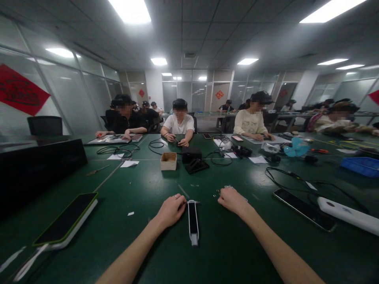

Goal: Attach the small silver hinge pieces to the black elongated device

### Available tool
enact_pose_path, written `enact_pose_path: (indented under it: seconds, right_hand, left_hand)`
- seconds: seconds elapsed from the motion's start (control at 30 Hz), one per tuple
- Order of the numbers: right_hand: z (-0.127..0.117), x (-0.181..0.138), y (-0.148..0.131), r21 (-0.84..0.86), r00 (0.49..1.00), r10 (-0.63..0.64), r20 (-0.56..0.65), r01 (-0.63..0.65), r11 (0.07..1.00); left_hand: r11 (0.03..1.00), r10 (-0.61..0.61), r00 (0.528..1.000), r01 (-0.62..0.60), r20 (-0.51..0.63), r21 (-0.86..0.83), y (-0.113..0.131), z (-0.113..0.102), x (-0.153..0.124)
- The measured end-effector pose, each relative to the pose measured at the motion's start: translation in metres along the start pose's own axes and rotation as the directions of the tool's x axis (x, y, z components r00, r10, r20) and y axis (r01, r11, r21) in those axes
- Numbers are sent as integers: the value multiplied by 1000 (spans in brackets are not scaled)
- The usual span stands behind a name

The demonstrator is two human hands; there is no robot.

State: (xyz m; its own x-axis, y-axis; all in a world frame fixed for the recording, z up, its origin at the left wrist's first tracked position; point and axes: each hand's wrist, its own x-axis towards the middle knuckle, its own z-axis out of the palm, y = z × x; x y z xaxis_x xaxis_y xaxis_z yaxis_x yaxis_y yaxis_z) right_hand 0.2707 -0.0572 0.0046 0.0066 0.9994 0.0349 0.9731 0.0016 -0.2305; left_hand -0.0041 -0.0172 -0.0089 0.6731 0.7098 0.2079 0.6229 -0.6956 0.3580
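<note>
left hand (171, 211): grip touching far end of slim device (193, 221), clamped or not unclear | right hand (233, 199): grip curled together, near device's right | green desk (148, 244)

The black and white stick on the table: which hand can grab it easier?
Probably left. The left hand has fingertips right at the top end of the black and white stick, while the right hand rests farther off, beside tiny loose parts.
</note>
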Motion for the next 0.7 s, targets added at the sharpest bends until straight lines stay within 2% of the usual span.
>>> enact_pose_path:
  seconds: [0.27, 0.47, 0.7]
  right_hand:
    - [-3, -3, -9, -6, 998, -12, -69, 11, 1000]
    - [14, -8, -40, 267, 968, -208, -144, 240, 933]
    - [30, -7, -52, 417, 962, -183, -203, 254, 873]
  left_hand:
    - [1000, 17, 1000, -16, -4, 16, -1, 0, 0]
    - [999, 28, 999, -27, -27, 37, 0, 1, 0]
    - [999, 18, 1000, -17, -18, 45, 1, 0, -1]
